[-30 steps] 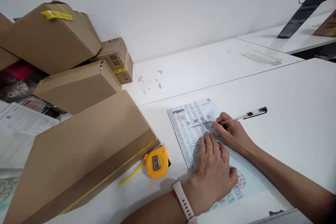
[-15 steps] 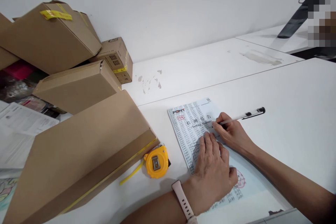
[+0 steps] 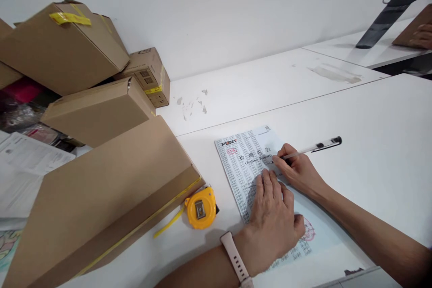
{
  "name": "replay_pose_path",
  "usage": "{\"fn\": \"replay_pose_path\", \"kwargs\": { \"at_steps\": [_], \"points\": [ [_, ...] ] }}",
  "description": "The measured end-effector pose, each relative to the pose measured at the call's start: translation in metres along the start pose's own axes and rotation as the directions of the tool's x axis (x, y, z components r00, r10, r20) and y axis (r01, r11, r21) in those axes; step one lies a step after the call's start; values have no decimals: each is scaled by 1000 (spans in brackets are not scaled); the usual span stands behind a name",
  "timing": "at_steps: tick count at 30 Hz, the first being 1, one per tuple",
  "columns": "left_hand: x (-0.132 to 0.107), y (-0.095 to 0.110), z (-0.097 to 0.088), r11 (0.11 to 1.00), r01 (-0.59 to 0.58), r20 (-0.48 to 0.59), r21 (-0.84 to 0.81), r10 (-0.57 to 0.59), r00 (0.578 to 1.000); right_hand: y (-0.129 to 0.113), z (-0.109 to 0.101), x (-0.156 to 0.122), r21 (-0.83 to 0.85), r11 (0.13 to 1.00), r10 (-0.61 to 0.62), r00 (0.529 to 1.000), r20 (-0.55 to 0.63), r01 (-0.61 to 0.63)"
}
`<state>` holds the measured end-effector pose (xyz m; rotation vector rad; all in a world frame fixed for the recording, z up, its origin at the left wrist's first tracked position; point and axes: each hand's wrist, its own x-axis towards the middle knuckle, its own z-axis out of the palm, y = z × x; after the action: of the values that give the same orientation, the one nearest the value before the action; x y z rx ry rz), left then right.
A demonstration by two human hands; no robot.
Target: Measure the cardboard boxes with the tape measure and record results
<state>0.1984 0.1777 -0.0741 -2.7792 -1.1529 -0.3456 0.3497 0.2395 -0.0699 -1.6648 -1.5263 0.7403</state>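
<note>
A light-blue printed report booklet (image 3: 236,171), its cover reading "Testing Report", lies on the white table. Flat on its middle rests my left hand (image 3: 273,220), fingers stretched out, with a pale pink band on the wrist. My right hand (image 3: 297,168) pinches a clear pen with a black clip (image 3: 313,147), tilted so its upper end points right. The pen's tip is by the printed title, mostly hidden by my fingers. Left of the booklet sits a yellow tape measure (image 3: 201,209) with a short length of tape drawn out, beside a large cardboard box (image 3: 111,189).
More cardboard boxes (image 3: 67,49) are piled at the back left, near loose papers (image 3: 27,157) and plastic-wrapped items. A dark water bottle (image 3: 381,22) stands at the far right, beside another person's hand (image 3: 423,36) at a brown object. The white wall (image 3: 219,18) rises behind the table.
Both hands, the pen and the booklet stay almost where they were. The view has shifted very slightly.
</note>
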Motion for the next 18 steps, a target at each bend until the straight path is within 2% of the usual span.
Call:
{"fn": "replay_pose_path", "kwargs": {
  "at_steps": [8,18],
  "points": [
    [1,0,1,1000,8,-17,-19,-9,1000,1,0,0,-38,999,10,1000,-12,-10],
    [1,0,0,999,4,32,-36,-3,999,1,0,0,-16,1000,25,1000,-17,-26]
  ]
}}
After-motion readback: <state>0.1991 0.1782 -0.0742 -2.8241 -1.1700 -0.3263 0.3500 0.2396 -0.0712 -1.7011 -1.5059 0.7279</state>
